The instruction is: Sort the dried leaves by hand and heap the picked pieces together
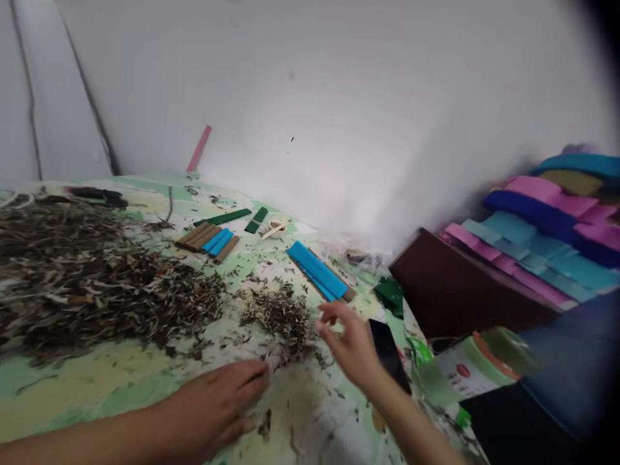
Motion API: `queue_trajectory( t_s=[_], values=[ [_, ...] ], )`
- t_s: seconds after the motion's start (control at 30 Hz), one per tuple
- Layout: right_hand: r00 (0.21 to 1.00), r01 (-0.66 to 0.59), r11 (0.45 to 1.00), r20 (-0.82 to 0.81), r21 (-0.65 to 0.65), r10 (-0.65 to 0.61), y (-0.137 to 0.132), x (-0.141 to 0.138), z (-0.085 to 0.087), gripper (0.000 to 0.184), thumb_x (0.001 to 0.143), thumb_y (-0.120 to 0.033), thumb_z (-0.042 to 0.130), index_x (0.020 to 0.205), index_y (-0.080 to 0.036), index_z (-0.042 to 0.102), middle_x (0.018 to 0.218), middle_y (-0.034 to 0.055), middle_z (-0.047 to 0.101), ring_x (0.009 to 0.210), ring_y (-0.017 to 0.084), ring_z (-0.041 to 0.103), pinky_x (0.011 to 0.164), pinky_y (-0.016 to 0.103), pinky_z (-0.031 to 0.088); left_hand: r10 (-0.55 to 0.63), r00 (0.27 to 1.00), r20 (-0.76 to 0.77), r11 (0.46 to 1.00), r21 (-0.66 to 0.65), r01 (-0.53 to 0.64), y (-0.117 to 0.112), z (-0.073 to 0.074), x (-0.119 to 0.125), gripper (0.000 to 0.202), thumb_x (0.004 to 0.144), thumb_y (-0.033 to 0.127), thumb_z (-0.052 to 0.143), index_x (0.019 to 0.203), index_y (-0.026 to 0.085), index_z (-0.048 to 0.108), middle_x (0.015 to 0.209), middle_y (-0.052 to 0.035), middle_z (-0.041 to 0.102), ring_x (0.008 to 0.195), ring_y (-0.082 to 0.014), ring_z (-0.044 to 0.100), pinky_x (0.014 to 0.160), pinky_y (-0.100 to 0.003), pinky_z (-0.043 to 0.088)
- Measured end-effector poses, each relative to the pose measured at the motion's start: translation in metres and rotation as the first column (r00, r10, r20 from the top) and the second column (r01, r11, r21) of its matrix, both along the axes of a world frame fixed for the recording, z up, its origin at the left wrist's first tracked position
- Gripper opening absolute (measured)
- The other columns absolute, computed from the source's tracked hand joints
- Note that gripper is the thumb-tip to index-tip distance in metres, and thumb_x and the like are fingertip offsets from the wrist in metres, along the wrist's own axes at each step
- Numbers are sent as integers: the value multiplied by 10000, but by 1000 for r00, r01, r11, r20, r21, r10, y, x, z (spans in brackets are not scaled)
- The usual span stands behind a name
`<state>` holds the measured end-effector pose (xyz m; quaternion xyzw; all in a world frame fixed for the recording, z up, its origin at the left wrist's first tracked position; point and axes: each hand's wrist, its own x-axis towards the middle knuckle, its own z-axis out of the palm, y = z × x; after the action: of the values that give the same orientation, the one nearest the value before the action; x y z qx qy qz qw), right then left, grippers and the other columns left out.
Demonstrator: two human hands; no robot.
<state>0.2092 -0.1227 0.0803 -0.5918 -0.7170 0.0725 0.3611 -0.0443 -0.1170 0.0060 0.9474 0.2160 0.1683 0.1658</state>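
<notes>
My left hand (225,397) is low over the table at the near edge of a small heap of dried leaves (281,313). Its fingers point right, with the thumb apart below them, and nothing shows in it. To the right of that heap, my right hand (352,345) has bent fingers held apart from the thumb; I see nothing between them. Beyond it lies a flat strip of blue paper (322,270) with a brown strip under it. Several brown rolls (199,236) and blue rolls (217,241) lie side by side behind the heap.
A large pile of dried leaves (121,300) covers the left side. Green strips (256,220) and a small bowl (277,227) with a stick stand at the back. At right are a phone (390,355), a plastic jar (472,368) and a brown box (455,278) beside stacked coloured paper (537,232).
</notes>
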Motion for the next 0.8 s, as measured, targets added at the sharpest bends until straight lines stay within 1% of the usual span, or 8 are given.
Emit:
queue_trajectory(
  t_s=[0.1,0.17,0.27,0.43,0.5,0.63,0.7,0.8],
  values=[
    [986,61,992,161,-114,-42,17,-4,-17,263,792,-268,616,1032,-159,624,773,61,651,795,213,572,739,328,430,-67,995,77,995,-63,71,3,11,10,347,824,235,516,1162,282,574,1229,-18,595,1083,-197,576,928,-263,457],
    [972,98,984,227,-148,-62,29,-6,-27,243,796,-230,595,1025,-160,631,771,67,654,809,226,566,735,316,403,-37,993,113,993,-106,49,13,18,20,292,836,201,480,1093,264,603,1173,-21,621,1037,-182,596,903,-253,467],
    [958,65,986,285,-152,-19,47,-6,-30,115,787,-145,556,805,-182,663,743,60,643,794,212,553,711,287,370,66,984,166,988,-152,-41,38,21,35,274,874,198,408,1041,222,623,1089,-53,651,988,-183,610,870,-268,480],
    [991,-40,992,122,-123,55,77,-12,-22,114,776,-157,524,691,-169,598,699,37,593,731,180,516,669,268,339,234,917,325,953,-264,-149,81,9,45,280,892,255,390,998,188,640,1063,-76,662,1014,-200,589,912,-324,450],
    [993,-81,990,-100,-118,69,88,-20,-25,137,788,-223,515,671,-169,560,667,19,561,679,161,493,629,256,338,358,848,392,898,-394,-197,92,4,45,257,877,305,425,940,183,643,958,-65,682,911,-195,612,837,-320,480],
    [860,-203,974,-494,-103,127,98,-40,-42,212,788,-336,510,645,-181,496,598,-20,478,606,133,440,572,238,333,563,719,409,689,-712,-134,104,-2,46,315,783,432,529,914,158,612,789,-47,660,689,-177,602,575,-261,484],
    [790,-250,962,-597,-107,139,96,-47,-52,224,781,-365,521,656,-182,489,597,-26,462,591,126,425,557,235,332,603,699,385,604,-793,-85,105,-4,48,345,728,451,576,885,144,602,705,-29,627,625,-160,573,528,-239,450],
    [734,-284,951,-665,-122,134,89,-50,-63,232,784,-386,529,683,-180,498,625,-19,470,607,128,427,567,239,342,633,693,345,538,-840,-74,104,-4,50,311,693,425,611,814,139,593,617,6,575,578,-131,528,541,-228,421]
  ],
)
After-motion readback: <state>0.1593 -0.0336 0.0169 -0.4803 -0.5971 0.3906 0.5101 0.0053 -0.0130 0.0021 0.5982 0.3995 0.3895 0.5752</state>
